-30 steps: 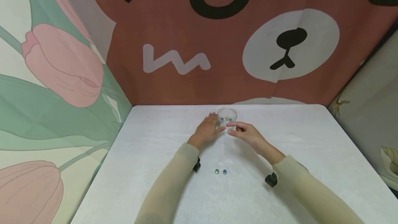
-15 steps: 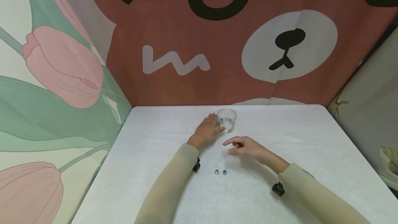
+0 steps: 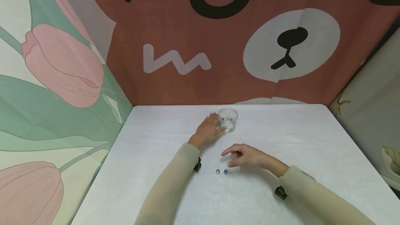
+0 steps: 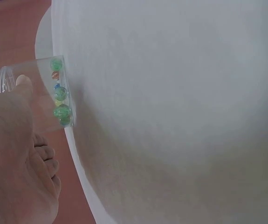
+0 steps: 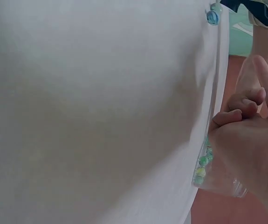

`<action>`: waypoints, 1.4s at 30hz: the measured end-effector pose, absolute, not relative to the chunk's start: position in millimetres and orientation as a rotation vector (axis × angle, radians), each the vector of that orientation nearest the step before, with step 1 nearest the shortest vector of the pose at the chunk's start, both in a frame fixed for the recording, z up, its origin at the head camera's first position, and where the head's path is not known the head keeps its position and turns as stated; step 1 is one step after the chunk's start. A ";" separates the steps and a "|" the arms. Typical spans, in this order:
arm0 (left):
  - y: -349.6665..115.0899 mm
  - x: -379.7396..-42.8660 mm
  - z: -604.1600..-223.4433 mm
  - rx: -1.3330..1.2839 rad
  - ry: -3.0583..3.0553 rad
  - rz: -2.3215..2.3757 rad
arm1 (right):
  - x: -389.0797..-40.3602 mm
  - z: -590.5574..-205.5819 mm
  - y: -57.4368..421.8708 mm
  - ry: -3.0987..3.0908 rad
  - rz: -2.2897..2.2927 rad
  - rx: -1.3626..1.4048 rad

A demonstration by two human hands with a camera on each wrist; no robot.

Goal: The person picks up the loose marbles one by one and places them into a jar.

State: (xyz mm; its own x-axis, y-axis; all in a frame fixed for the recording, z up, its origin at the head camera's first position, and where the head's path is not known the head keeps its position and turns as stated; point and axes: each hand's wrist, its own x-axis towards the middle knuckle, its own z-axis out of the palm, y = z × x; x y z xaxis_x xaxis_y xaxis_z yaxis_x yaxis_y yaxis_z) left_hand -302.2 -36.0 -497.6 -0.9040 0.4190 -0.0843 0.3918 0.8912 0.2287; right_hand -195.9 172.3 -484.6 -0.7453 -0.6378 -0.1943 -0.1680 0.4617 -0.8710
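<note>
A clear plastic jar (image 3: 228, 120) stands upright near the table's far edge, with several green, yellow, blue and orange marbles (image 4: 61, 93) at its bottom. My left hand (image 3: 207, 129) holds it from the left, the thumb across its front and the fingers along its side. Nearer to me, a green marble (image 3: 217, 171) and a blue marble (image 3: 225, 172) lie side by side on the table. Just above and right of them hovers my right hand (image 3: 247, 155), holding nothing. Its index finger and thumb are spread apart; the other fingers are bent in.
The table (image 3: 156, 131) has a white cover. A brown cloth (image 3: 175, 89) with a bear's face hangs behind it, and a tulip-patterned cloth (image 3: 62, 65) hangs on the left. Black wrist cameras (image 3: 281, 192) sit under both sleeves.
My right hand has drawn back from the front of the jar toward me, down to the two marbles. My left hand and the jar have stayed in place.
</note>
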 end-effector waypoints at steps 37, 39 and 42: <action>-36.6 -302.4 -500.0 0.622 2.912 0.367 | -188.3 -499.7 161.5 2.359 -0.942 -0.933; -36.6 -302.6 -500.0 0.625 2.912 0.370 | -188.2 -499.7 161.0 2.361 -0.939 -0.919; -36.5 -303.4 -500.1 0.629 2.912 0.368 | -188.3 -499.9 161.3 2.363 -0.935 -0.920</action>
State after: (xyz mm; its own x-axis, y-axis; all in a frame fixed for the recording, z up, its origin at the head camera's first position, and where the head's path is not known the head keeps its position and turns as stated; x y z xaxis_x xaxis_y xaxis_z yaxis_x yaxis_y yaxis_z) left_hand -303.4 -36.5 -500.1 -0.9028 0.4216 -0.0843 0.3874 0.8827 0.2658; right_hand -188.3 161.3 -499.9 -0.6843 -0.7142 -0.1472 -0.4199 0.5510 -0.7211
